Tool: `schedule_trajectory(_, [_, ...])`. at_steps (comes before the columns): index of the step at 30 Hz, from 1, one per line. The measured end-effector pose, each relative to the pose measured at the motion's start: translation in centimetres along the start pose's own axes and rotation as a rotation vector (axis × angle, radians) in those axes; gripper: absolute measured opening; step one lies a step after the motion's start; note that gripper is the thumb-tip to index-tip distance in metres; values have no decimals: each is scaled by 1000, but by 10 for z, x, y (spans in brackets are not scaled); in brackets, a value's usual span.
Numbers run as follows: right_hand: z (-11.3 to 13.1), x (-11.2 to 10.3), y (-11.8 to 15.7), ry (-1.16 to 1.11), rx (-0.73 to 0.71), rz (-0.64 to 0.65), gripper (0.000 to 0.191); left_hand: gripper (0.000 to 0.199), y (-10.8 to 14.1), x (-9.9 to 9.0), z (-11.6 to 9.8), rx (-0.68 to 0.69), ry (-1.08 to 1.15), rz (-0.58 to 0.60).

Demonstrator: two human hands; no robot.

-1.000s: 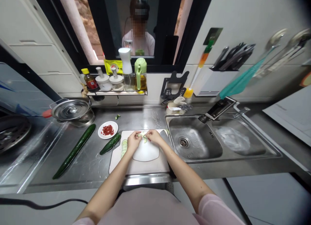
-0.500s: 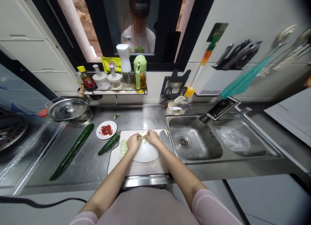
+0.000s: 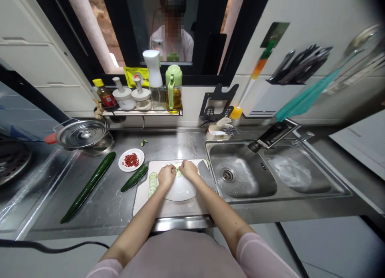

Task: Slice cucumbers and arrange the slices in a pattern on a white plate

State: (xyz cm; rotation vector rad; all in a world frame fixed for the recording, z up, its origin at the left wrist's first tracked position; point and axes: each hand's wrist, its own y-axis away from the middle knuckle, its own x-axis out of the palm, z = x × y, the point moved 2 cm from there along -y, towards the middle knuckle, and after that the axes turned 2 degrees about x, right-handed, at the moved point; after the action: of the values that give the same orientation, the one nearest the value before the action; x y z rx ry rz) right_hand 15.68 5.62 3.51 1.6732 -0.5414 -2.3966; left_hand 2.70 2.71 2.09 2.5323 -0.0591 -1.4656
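A white plate lies on the cutting board, with some green cucumber slices at its far side. Over that far side, my left hand and my right hand are close together, fingers pinched on cucumber slices. A row of pale cucumber slices lies on the board's left part. Left of the board are a cut cucumber piece and a small plate of chopped red pieces. A knife blade shows at the board's right.
A whole cucumber and a lidded pot are on the left of the counter. At the right is a double sink with a faucet. Bottles and jars stand on the wall shelf.
The view has shifted slightly. My hands stay over the far side of the plate, with hardly any visible movement.
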Motion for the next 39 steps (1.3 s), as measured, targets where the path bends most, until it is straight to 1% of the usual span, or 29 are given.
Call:
schedule_trajectory(7, [2, 0, 0, 53, 0, 0, 24, 22, -1, 2, 0, 54, -42, -13])
schedule_trajectory(15, [2, 1, -1, 103, 0, -4, 32, 20, -2, 5, 4, 65, -33, -26])
schedule_trajectory(21, [-4, -1, 2, 46, 4, -27, 28, 20, -1, 2, 3, 75, -23, -36])
schedule_trajectory(28, [-19, -8, 9, -33, 17, -94, 26, 21, -3, -1, 4, 66, 17, -72])
schedule_trajectory(33, [-24, -10, 10, -57, 34, -104, 24, 20, -9, 1, -1, 74, 6, -39])
schedule_trajectory(39, [-26, -6, 12, -105, 24, -123, 23, 18, -16, 5, -3, 91, -28, -6])
